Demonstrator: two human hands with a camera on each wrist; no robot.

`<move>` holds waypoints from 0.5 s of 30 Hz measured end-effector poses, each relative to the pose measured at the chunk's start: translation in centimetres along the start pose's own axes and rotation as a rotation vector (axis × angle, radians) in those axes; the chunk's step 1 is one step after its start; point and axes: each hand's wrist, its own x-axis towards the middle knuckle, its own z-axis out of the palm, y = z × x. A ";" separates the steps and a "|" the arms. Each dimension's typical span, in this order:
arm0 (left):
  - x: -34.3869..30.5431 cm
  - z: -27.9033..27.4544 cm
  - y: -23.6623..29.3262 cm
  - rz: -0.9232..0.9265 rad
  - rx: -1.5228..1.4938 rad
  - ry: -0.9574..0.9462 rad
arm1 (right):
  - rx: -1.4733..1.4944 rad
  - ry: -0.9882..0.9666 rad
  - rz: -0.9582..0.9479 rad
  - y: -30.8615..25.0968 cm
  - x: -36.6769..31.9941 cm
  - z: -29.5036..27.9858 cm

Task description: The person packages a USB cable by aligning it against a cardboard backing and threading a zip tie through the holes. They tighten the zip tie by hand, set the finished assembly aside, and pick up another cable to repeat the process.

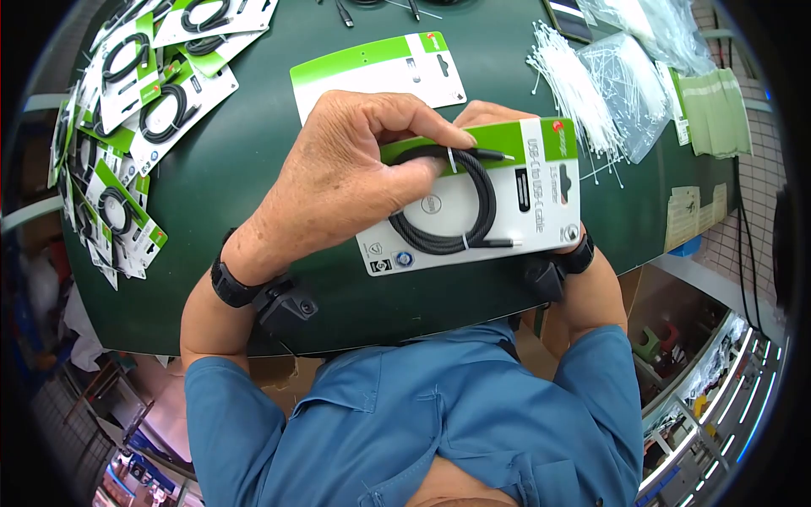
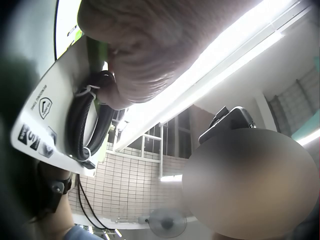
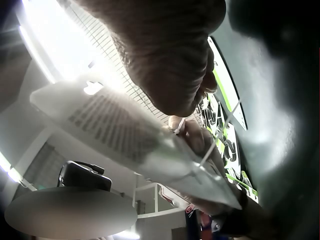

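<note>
A printed card labelled as a USB-C to USB-C cable is held up above the green table. On its front lies a coiled black braided cable, bound by white ties. My left hand pinches the coil's upper part by a tie, thumb and index finger on it. Behind the card, my right hand grips it near the top edge; its fingers are mostly hidden. In the right wrist view, the right hand is curled close to the left fingertips, and a thin white tie tail sticks out behind the card.
A bare green-and-white card lies ahead on the table. Carded cables pile up at left. Loose white cable ties and a plastic bag of ties lie at right, near a phone.
</note>
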 end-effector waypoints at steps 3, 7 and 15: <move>-0.2 0.5 -0.5 0.109 0.106 -0.012 | -0.596 -0.214 -0.257 -0.8 1.8 -0.7; -0.1 1.0 -0.6 0.191 0.145 -0.016 | -0.544 0.019 -0.220 -1.2 1.9 0.1; -0.1 0.7 -1.0 0.382 0.506 -0.122 | -0.612 0.079 -0.251 -1.1 2.1 0.0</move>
